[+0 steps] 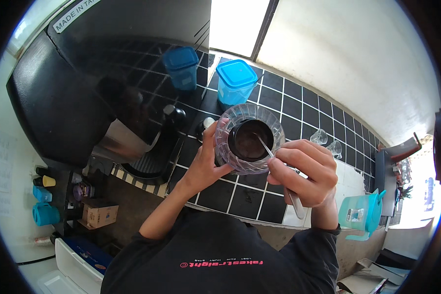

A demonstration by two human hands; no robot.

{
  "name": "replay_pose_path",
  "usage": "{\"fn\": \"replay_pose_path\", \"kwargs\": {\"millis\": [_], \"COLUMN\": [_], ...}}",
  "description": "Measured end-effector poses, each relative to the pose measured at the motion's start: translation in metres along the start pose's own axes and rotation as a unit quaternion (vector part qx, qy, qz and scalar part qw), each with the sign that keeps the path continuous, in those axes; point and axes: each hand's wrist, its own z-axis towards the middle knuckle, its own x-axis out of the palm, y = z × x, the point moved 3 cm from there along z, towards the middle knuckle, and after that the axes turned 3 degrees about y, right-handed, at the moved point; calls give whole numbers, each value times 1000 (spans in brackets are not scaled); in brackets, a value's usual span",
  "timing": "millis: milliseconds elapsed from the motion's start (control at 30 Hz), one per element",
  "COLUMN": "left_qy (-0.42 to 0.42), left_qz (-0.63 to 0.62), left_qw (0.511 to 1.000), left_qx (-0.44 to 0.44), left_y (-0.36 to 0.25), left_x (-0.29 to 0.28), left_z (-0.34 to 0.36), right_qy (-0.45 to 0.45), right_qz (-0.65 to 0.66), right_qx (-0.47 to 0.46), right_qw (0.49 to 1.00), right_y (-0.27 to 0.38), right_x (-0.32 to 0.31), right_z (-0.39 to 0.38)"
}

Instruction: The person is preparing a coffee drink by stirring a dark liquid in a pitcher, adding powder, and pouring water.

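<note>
My left hand [204,161] grips the side of a clear ribbed plastic vessel [244,111], its thumb and fingers spread around the wall. Inside the vessel's mouth sits a round black cup [234,145] with something dark brown [250,145] in it; whether that is liquid or powder I cannot tell. A metal spoon [295,203] is pinched between the thumb and fingers of my right hand [306,171]. Its far end reaches into the black cup and touches or dips into the dark contents.
A blue-lidded container [236,81] stands just beyond the vessel on the black-tiled counter [246,202]. A large black machine [88,83] fills the left. Glass cups [319,136] stand at the right, with a turquoise pitcher [357,213] nearer me. A cardboard box [100,214] lies low at left.
</note>
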Motion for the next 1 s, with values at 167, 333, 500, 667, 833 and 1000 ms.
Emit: {"fn": "replay_pose_path", "kwargs": {"millis": [167, 333, 500, 667, 833, 1000], "left_qy": [30, 42, 54, 61, 64, 68], "left_qz": [29, 8, -3, -5, -16, 2], "left_qw": [999, 999, 998, 996, 996, 996], "left_qx": [-20, -19, -38, -57, -58, -56], "left_y": [-1, 3, 4, 1, 5, 2], "left_x": [-2, 0, -2, -3, -2, -2], "left_z": [2, 1, 1, 1, -1, 2], "right_qy": [-4, -10, -34, -39, -15, -26], "right_qz": [-6, 38, 48, 12, 25, 54], "right_qx": [25, 8, 11, 24, 43, 26], "right_qw": [1000, 999, 998, 999, 999, 998], "right_y": [4, 4, -3, -7, -2, -3], "right_x": [0, 3, 7, 3, 3, 8], "right_z": [-2, 2, 4, 0, -1, 0]}}
